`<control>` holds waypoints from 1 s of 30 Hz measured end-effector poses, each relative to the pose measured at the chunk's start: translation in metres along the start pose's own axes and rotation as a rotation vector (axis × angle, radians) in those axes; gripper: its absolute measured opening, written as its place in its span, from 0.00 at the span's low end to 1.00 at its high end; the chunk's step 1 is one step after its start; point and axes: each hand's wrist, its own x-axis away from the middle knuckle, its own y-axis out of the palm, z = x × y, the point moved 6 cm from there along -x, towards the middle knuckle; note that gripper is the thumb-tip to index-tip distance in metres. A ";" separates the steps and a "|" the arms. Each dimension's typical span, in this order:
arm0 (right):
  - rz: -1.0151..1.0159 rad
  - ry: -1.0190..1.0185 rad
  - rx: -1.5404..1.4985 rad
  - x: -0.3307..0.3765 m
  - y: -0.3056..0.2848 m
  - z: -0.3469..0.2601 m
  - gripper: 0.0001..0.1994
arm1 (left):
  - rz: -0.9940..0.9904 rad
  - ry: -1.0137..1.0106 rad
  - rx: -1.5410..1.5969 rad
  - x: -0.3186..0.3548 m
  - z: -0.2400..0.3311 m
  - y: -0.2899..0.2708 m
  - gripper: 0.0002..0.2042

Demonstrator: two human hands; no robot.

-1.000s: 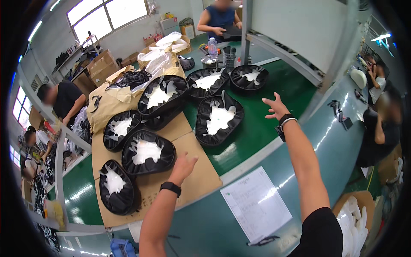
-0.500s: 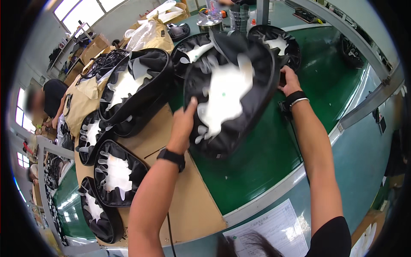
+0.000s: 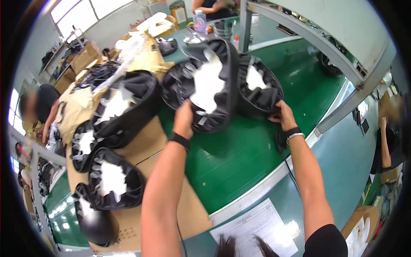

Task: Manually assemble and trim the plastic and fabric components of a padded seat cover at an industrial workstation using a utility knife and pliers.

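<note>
A printed sheet of paper (image 3: 257,229) is seen nearest, lying on the grey edge of the counter (image 3: 338,141); a round black helmet (image 3: 98,227) is set at the near left on a sheet of cardboard (image 3: 154,141); several black padded covers with white lining (image 3: 113,180) are laid in a row upon that cardboard. Further in, a black cover with white lining (image 3: 212,85) is held up on edge above the green belt (image 3: 244,158); its lower rim is gripped by the left hand (image 3: 184,120), the fingers curled shut on the fabric, a black band being worn at the wrist. The right hand (image 3: 284,115) is closed on the near rim of a second black cover (image 3: 261,90), which rests on the belt just behind the first and touches it; a black and a silver band are worn at that wrist. Beyond, brown paper (image 3: 81,103) is heaped; a seated person (image 3: 38,107) is seen at the far left.
</note>
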 end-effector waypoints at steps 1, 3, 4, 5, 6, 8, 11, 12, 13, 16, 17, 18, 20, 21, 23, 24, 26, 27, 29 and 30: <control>0.026 0.011 0.030 0.013 -0.013 0.001 0.16 | -0.050 -0.083 0.064 0.028 -0.008 0.007 0.19; 0.068 0.107 0.096 0.049 -0.047 0.009 0.16 | -0.019 -0.268 -0.059 0.101 -0.019 0.002 0.21; 0.032 0.117 0.068 0.081 -0.044 0.012 0.16 | -0.051 -0.224 -0.039 0.129 -0.025 -0.022 0.23; 0.009 0.127 0.044 0.116 -0.050 0.017 0.15 | -0.077 -0.220 -0.025 0.157 -0.037 -0.046 0.23; 0.000 0.157 0.010 0.154 -0.083 0.018 0.14 | -0.038 -0.243 -0.081 0.197 -0.040 -0.048 0.22; -0.040 0.224 0.016 0.246 -0.112 0.021 0.12 | -0.089 -0.282 -0.045 0.272 -0.061 -0.086 0.21; 0.192 0.195 0.143 0.404 -0.198 0.025 0.09 | -0.059 -0.406 -0.196 0.400 -0.065 -0.113 0.19; 0.248 0.072 0.273 0.458 -0.233 0.021 0.08 | -0.100 -0.364 -0.395 0.436 -0.059 -0.116 0.22; 0.283 -0.042 0.401 0.506 -0.267 0.022 0.08 | -0.125 -0.313 -0.597 0.470 -0.055 -0.118 0.25; 0.600 -0.180 0.698 0.648 -0.337 0.026 0.11 | -0.353 -0.121 -0.922 0.559 -0.049 -0.091 0.24; 0.682 -0.186 0.767 0.692 -0.351 0.024 0.13 | -0.447 -0.030 -0.999 0.587 -0.049 -0.074 0.24; 0.710 -0.230 0.721 0.732 -0.358 0.025 0.16 | -0.487 0.056 -1.036 0.614 -0.057 -0.066 0.23; 0.791 -0.190 0.735 0.821 -0.418 0.065 0.18 | -0.589 0.159 -1.098 0.672 -0.073 -0.044 0.22; 0.811 -0.187 0.859 0.866 -0.432 0.083 0.19 | -0.652 0.173 -1.131 0.702 -0.081 -0.035 0.21; 0.942 -0.156 0.883 0.946 -0.451 0.125 0.20 | -0.712 0.252 -1.073 0.753 -0.108 -0.028 0.17; 1.047 -0.146 0.904 0.984 -0.460 0.143 0.21 | -0.726 0.243 -1.071 0.779 -0.126 -0.027 0.17; 1.087 -0.148 0.999 1.039 -0.466 0.167 0.22 | -0.768 0.182 -1.073 0.823 -0.172 -0.029 0.17; 1.109 -0.167 1.093 1.063 -0.467 0.173 0.22 | -0.797 0.132 -1.073 0.842 -0.199 -0.033 0.17; 1.076 -0.144 1.139 1.081 -0.465 0.176 0.21 | -0.806 0.023 -1.141 0.865 -0.249 -0.055 0.19; 1.047 -0.130 1.182 1.083 -0.461 0.173 0.20 | -0.877 -0.149 -1.152 0.873 -0.279 -0.069 0.21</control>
